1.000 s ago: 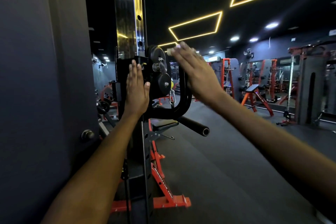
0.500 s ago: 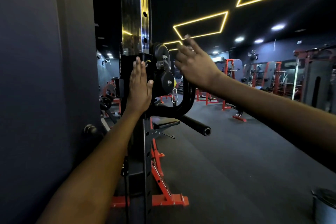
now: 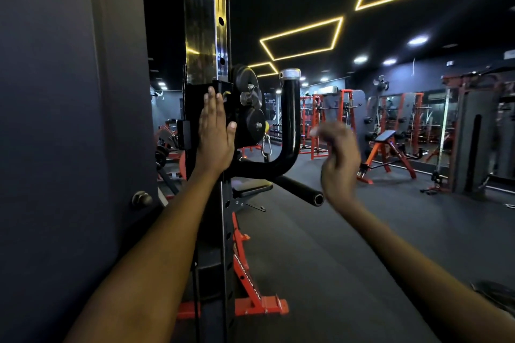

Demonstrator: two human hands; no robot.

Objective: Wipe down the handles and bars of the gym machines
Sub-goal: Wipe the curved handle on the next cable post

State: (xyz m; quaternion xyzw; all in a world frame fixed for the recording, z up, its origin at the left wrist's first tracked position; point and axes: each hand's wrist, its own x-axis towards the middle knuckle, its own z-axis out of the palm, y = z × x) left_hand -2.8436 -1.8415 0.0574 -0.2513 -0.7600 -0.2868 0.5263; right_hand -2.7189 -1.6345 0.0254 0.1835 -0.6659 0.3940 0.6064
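Item, nearest: my left hand [image 3: 216,131], fingers straight and flat against the black carriage [image 3: 195,108] on the upright [image 3: 206,22]; grip released, holding nothing; I judge it is there to steady the carriage against swivel while the other hand works. Item: my right hand [image 3: 338,156], blurred, in the air just right of the handle [image 3: 289,131] and not touching it; fingers look loosely curled, with a pale smear at the tips that may be a cloth, but I cannot tell whether this grip is clenched on anything. Item, the task's thing: the handle, a black J-shaped tube with a chrome cap [image 3: 289,74], rising from under the pulleys [image 3: 250,108] and standing bare between my two hands, so open to a wipe along its whole length. Item: a carabiner [image 3: 266,145] hanging below the pulleys, close to the handle's bend; I judge it and the pulleys would crowd a wipe on the inner side. Item: a second bar [image 3: 299,189] jutting toward me below the handle, just under my right hand. Item, left: a dark wall [image 3: 69,120] with a knob [image 3: 142,199], tight beside the upright. Item, low: red frame feet [image 3: 259,306]. Item, far: a red incline bench [image 3: 386,147], red racks [image 3: 328,117], mirrors, yellow ceiling strips [image 3: 301,39].
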